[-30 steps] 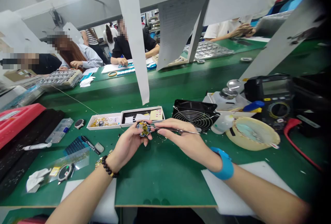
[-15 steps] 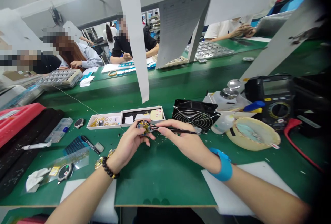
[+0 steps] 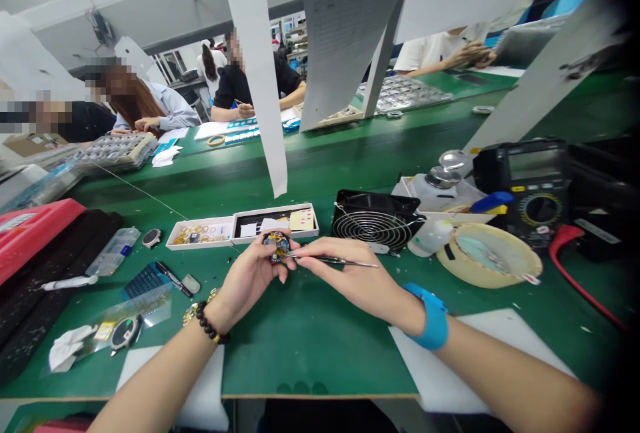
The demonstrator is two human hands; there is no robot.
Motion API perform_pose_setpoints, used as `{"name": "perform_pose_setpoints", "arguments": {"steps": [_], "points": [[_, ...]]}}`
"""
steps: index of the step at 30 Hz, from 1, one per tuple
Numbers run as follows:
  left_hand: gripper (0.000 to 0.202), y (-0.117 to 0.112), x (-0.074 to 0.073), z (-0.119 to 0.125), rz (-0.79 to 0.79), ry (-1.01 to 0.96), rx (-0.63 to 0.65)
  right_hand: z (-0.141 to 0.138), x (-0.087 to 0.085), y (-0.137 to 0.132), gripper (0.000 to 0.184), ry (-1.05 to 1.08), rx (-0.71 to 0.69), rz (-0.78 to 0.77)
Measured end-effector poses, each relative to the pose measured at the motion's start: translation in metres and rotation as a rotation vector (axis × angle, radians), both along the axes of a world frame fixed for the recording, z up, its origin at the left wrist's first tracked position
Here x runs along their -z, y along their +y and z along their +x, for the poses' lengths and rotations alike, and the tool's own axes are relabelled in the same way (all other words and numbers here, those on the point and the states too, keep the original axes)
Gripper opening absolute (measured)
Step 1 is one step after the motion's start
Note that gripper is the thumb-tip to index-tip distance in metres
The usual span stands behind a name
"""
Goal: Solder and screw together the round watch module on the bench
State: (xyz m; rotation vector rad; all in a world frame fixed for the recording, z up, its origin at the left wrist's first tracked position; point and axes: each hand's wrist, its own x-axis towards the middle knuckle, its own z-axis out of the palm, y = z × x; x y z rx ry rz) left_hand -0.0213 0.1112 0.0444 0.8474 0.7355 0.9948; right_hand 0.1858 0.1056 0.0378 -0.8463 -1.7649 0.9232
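Note:
My left hand (image 3: 254, 281) is closed around a small round watch movement-like assembly (image 3: 277, 244) with a dark rim and circuit parts on its face, held above the bench and tilted towards me. In my right hand (image 3: 353, 271) is a pair of slim metal tweezers (image 3: 353, 262), gripped between thumb and fingers. Their tips reach the right edge of the round assembly; whether they touch it I cannot tell. Behind my hands lie a white parts box (image 3: 200, 244) with small yellowish rings and a second white box (image 3: 276, 233) with paper pieces.
A black fan (image 3: 376, 226) stands behind my right hand, beside a yellowish bowl (image 3: 460, 269) and a multimeter (image 3: 533, 179). Leftwards lie a watch case (image 3: 125, 333), a black marker (image 3: 173, 278) and a plastic organizer (image 3: 114, 251). Several people sit across the bench.
My right hand has moved slightly left, bringing the tweezers closer to the round assembly. That assembly now shows more of its face. My left hand stays nearly in place.

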Motion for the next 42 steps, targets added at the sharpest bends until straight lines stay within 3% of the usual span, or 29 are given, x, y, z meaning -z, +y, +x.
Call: {"name": "perform_pose_setpoints", "arguments": {"steps": [8,17,36,42], "points": [[0.033,0.0064,0.004,-0.0045,-0.08,0.014,-0.07,0.0003,-0.0033,0.0008,0.012,0.032,0.045,0.052],[0.03,0.0009,0.0028,-0.0017,-0.077,0.04,0.061,-0.0003,-0.0002,0.0042,0.013,0.092,0.046,-0.108],[0.035,-0.0001,0.0011,-0.0018,-0.075,0.074,0.052,-0.0024,0.0043,0.0026,0.013,0.083,0.069,-0.062],[0.035,0.0,0.0008,-0.0004,-0.039,0.123,0.041,0.002,0.0032,0.0089,0.018,0.12,0.003,-0.285]]}}
